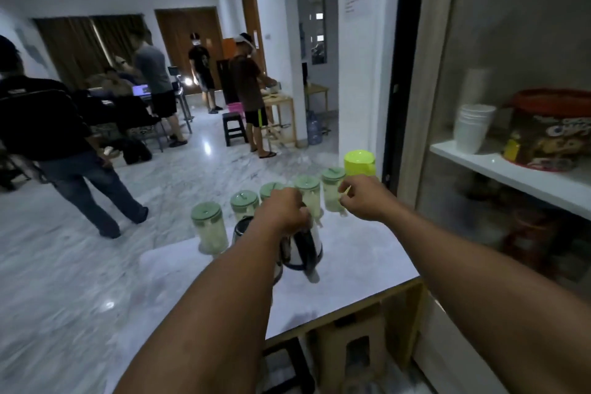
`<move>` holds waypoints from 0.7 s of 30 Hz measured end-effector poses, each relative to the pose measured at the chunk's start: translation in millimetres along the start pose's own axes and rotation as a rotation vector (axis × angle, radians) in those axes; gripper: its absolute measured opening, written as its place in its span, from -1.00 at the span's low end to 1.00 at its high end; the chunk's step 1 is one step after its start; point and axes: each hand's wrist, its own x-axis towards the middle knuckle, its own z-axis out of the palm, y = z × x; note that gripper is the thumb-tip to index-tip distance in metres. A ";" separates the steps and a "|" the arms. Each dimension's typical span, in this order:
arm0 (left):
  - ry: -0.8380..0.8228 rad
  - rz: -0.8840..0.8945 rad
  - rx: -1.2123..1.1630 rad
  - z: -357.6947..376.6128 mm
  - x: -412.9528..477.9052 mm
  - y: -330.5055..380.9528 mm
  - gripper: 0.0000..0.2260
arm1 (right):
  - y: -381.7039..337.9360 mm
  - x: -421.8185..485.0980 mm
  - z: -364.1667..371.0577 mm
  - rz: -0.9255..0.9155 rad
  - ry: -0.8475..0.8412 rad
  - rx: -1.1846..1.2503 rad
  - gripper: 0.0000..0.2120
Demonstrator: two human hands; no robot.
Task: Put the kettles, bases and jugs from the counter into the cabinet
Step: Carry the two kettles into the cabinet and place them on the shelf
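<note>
Counter: white marble-look counter [367, 253] at the edge of an open room with a polished floor; it carries the goods still to be stored.
Kettle: steel kettle [303, 246] with a black handle, near the middle of the counter; it appears slightly raised or tilted, but blur prevents certainty.
Left hand: left hand [283, 211] is curled tightly round the kettle's top handle, a carrying grip suited to lifting the weight from above.
Right hand: right hand [364, 198] has its fingers drawn together at the handle of the green-lidded jug [332, 192] second from the right; whether it fully grips is unclear.
Jugs: five clear jugs with pale green lids, from the nearest one [208, 227] onward, stand in a row along the counter's far edge, with a bright yellow-green jug [359, 163] at the right end beside the cabinet.
Cabinet: open cabinet [511, 166] just right of the counter; its white shelf holds stacked white cups [473, 126] and a red-lidded tub [550, 131].
Stage: probably early, as most items remain on the counter.
Bases: none clearly visible.
</note>
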 end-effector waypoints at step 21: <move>-0.401 -0.686 -0.686 126.8 91.8 -200.1 -0.71 | 27.7 166.7 227.1 0.447 -0.480 0.269 -0.59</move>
